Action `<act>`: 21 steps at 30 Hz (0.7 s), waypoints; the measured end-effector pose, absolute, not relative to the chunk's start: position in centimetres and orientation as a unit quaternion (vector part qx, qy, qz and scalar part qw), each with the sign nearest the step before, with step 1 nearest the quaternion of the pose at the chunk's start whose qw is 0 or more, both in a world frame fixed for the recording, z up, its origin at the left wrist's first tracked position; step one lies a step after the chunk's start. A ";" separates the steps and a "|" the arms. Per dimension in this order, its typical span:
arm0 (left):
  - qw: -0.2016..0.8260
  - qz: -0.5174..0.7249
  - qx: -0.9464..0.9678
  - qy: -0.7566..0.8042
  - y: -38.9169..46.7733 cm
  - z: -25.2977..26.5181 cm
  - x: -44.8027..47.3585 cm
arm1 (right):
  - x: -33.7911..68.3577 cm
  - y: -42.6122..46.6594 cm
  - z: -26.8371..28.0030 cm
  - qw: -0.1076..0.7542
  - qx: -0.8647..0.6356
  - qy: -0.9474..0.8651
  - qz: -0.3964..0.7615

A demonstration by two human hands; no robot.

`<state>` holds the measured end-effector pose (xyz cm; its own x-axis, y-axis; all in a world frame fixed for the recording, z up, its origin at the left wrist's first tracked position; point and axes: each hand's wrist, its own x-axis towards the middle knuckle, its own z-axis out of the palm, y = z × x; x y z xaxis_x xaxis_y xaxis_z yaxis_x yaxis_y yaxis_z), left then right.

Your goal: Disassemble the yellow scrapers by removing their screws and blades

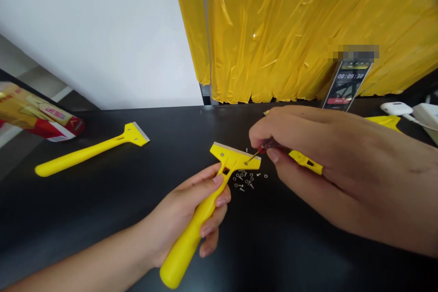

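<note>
My left hand [191, 212] grips the handle of a yellow scraper [205, 205], its bladed head raised just above the black table [102, 219]. My right hand [325, 164] pinches a small red-handled screwdriver [262, 149]; its thin tip meets a screw on the scraper's head [236, 155]. Several tiny screws and washers [247, 179] lie scattered on the table under the head. Another yellow scraper part [304, 160] lies beneath my right hand, mostly hidden.
A second yellow scraper [91, 148] lies at the left. A red and gold packet [34, 114] sits at the far left edge. A phone showing a timer [347, 84] leans against yellow plastic sheeting [308, 32]. White devices [410, 112] sit at the far right.
</note>
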<state>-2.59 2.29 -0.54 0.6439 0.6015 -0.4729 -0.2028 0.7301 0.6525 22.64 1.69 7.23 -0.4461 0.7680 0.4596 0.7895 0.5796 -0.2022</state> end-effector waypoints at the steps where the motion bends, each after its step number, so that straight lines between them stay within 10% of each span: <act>1: 0.863 0.229 0.289 0.346 2.3 -0.6 -2.6 | 22.3 1.8 7.2 0.256 -0.458 -0.851 -0.030; 21: 0.864 0.231 0.305 0.329 1.9 -0.8 -3.3 | 22.3 1.8 7.1 0.260 -0.458 -0.849 -0.048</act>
<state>-3.35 1.92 -0.81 0.6775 0.5988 -0.4272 -0.1980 0.7078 0.6781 22.26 1.81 7.05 -0.4451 0.7523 0.4857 0.8020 0.5762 -0.1575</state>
